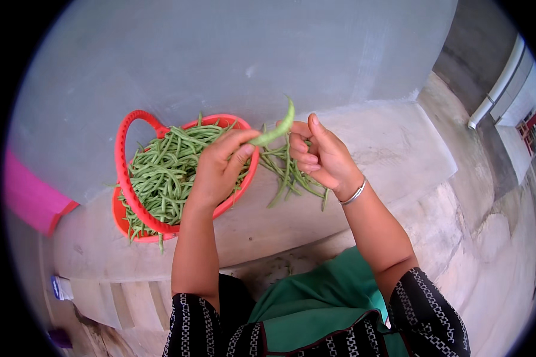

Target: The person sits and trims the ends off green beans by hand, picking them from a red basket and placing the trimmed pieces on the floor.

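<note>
My left hand [219, 169] is closed on one end of a pale green bean pod [284, 126], pinching it between thumb and fingers. The pod's curved tip points up and to the right. Close beside it, my right hand [326, 156] has its thumb raised apart from loosely bent fingers, and I see nothing held there. The index finger is near the pod; whether it touches cannot be made out. Under and left of my left hand stands a red plastic basket [121, 223], heaped with green beans [164, 169]. Behind my hands, more loose beans [287, 177] lie on the concrete ledge [262, 229].
A grey wall [220, 53] rises behind the basket, whose red handle [122, 154] arches over its left side. Pink material [33, 190] is at the far left. Green cloth [315, 291] covers my lap. At the upper right a white pipe [500, 86] runs down.
</note>
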Motion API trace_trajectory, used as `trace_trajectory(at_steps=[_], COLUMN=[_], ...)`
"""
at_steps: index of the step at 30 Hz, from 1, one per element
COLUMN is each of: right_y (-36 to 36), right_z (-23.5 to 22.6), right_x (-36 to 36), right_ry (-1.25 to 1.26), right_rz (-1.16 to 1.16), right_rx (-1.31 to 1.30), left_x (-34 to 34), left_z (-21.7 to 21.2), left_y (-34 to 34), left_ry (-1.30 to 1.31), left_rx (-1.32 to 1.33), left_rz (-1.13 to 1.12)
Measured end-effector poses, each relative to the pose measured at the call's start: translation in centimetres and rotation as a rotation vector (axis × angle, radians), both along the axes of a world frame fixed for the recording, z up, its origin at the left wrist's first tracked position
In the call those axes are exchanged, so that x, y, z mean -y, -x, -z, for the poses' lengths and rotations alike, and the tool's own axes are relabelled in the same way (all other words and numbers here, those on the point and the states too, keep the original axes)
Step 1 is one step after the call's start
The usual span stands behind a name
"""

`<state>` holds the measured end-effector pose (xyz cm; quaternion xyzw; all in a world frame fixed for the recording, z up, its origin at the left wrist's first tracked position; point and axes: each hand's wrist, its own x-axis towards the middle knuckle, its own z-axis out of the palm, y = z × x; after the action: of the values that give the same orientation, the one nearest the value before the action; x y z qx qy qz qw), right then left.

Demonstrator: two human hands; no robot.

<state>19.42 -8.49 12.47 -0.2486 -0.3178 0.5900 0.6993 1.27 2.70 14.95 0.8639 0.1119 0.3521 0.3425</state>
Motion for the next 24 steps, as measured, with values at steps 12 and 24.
trace_trajectory(at_steps=[12, 24], right_y=[-0.4, 1.9], right_z=[-1.4, 1.7], right_x=[1.0, -0.1], right_ry=[-0.042, 0.172], right_rz=[0.878, 0.147], right_rx=[0.907, 0.190], left_x=[3.6, -1.2], left_z=[2.3, 1.9], left_y=[-2.6, -1.0], left_ry=[0.640, 1.370], left_rx=[-0.122, 0.697], left_rz=[0.340, 0.151])
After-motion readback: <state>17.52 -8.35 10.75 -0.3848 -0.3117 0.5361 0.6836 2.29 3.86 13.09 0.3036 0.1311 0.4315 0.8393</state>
